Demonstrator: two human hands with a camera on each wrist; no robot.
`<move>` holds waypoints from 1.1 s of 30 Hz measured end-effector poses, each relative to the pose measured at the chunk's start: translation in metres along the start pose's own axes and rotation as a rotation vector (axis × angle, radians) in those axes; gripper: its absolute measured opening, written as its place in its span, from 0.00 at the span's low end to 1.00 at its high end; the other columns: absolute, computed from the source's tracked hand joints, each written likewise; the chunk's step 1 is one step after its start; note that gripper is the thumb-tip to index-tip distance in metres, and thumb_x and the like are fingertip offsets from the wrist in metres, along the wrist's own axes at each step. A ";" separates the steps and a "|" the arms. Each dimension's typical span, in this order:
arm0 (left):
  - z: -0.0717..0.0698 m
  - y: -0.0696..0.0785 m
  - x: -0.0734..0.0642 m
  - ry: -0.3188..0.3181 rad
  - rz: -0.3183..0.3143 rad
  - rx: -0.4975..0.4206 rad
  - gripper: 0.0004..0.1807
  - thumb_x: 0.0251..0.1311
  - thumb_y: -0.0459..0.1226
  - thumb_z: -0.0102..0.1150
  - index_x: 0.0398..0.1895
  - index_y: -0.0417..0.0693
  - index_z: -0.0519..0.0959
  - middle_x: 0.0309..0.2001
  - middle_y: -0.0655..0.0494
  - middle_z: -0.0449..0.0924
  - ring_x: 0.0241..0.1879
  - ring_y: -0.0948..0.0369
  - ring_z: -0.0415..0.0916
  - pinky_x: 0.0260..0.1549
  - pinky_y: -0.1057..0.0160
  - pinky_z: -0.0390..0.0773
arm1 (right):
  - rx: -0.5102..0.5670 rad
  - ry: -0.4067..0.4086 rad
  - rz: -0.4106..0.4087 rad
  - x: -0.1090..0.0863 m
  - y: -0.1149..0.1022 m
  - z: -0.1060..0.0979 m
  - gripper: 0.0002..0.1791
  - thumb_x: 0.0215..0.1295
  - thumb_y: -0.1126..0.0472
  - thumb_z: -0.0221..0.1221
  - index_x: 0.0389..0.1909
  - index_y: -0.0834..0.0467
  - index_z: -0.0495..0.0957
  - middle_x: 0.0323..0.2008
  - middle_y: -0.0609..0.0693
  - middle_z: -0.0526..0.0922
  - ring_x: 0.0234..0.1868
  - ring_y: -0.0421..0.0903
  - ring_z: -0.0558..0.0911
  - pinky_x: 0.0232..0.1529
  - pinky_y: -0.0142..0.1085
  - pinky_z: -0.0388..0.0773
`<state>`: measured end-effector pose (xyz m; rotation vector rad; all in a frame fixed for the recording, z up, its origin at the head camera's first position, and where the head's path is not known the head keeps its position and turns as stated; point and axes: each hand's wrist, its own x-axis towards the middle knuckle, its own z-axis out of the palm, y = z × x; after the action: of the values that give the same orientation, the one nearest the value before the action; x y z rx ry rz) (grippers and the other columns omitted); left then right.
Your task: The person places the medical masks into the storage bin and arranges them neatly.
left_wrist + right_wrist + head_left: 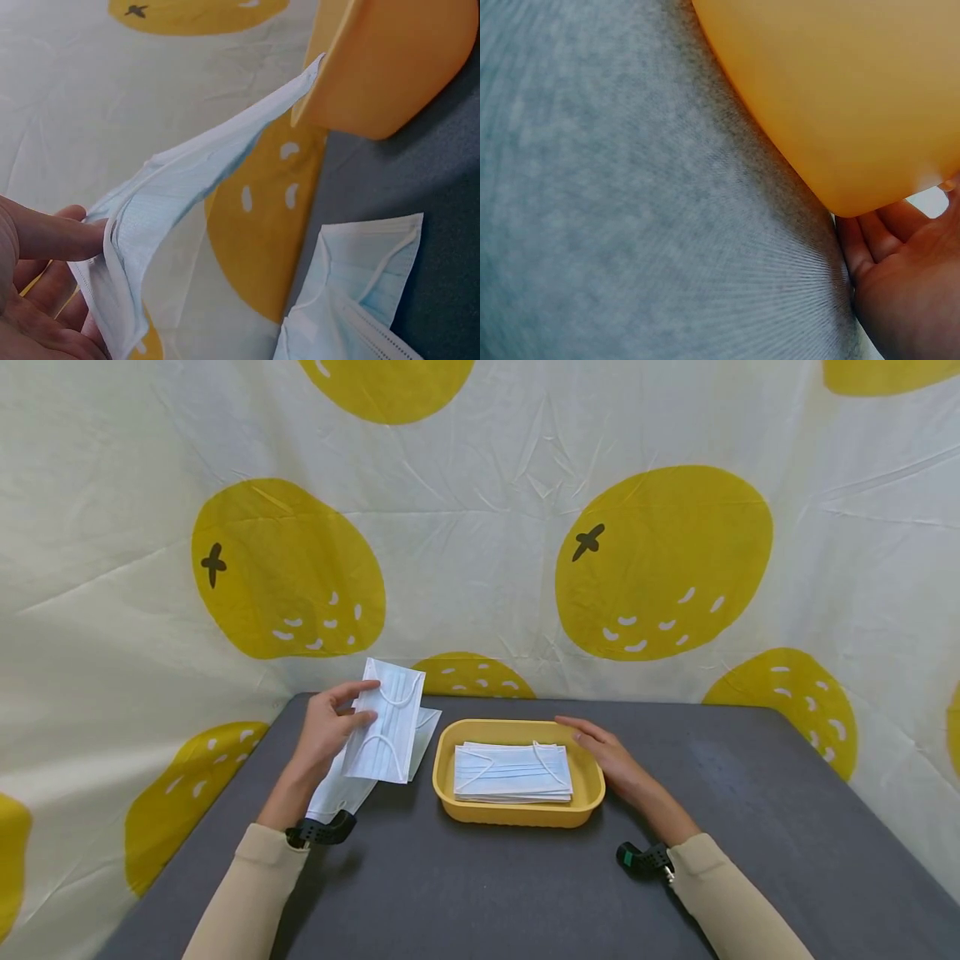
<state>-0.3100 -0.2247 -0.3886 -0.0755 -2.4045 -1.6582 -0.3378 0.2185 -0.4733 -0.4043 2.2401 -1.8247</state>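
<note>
My left hand [330, 727] pinches a pale blue pleated face mask [386, 718] with white ear loops, holding it raised above the table. In the left wrist view the mask [180, 187] sags away from the thumb and fingers. Below it, more masks [427, 727] lie loose on the table, partly hidden by the raised mask and the hand. A yellow plastic basket [517, 814] stands to the right with a neat stack of masks [513, 774] inside. My right hand [618, 764] holds the basket at its right end, with fingers against the outer wall [840, 180].
The dark grey table [487, 893] carries all of these. Behind it and at the sides hangs a white curtain [480, 577] printed with yellow fruit. A black strap [322, 828] circles the left wrist, and another black strap [645, 858] the right.
</note>
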 end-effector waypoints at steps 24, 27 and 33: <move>0.020 0.003 -0.001 -0.097 0.035 -0.070 0.25 0.61 0.25 0.65 0.63 0.43 0.82 0.67 0.43 0.76 0.43 0.52 0.84 0.40 0.72 0.80 | 0.014 -0.034 -0.032 0.002 0.001 0.005 0.27 0.85 0.54 0.42 0.79 0.57 0.63 0.79 0.60 0.62 0.76 0.62 0.67 0.69 0.44 0.75; 0.027 0.005 0.001 -0.124 0.049 -0.089 0.25 0.61 0.24 0.66 0.63 0.42 0.82 0.67 0.43 0.77 0.53 0.51 0.81 0.44 0.73 0.79 | 0.023 -0.032 -0.039 0.003 0.002 0.005 0.26 0.85 0.55 0.42 0.78 0.56 0.63 0.79 0.59 0.63 0.76 0.62 0.67 0.66 0.39 0.76; 0.040 0.007 0.005 -0.165 0.046 -0.077 0.25 0.60 0.24 0.66 0.63 0.44 0.82 0.68 0.45 0.76 0.67 0.49 0.70 0.55 0.64 0.76 | 0.016 -0.029 -0.042 0.004 0.003 0.006 0.26 0.86 0.55 0.41 0.78 0.57 0.63 0.78 0.60 0.63 0.75 0.62 0.67 0.65 0.37 0.77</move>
<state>-0.3194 -0.1855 -0.3942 -0.2891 -2.4346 -1.7878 -0.3397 0.2117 -0.4778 -0.4756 2.2125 -1.8435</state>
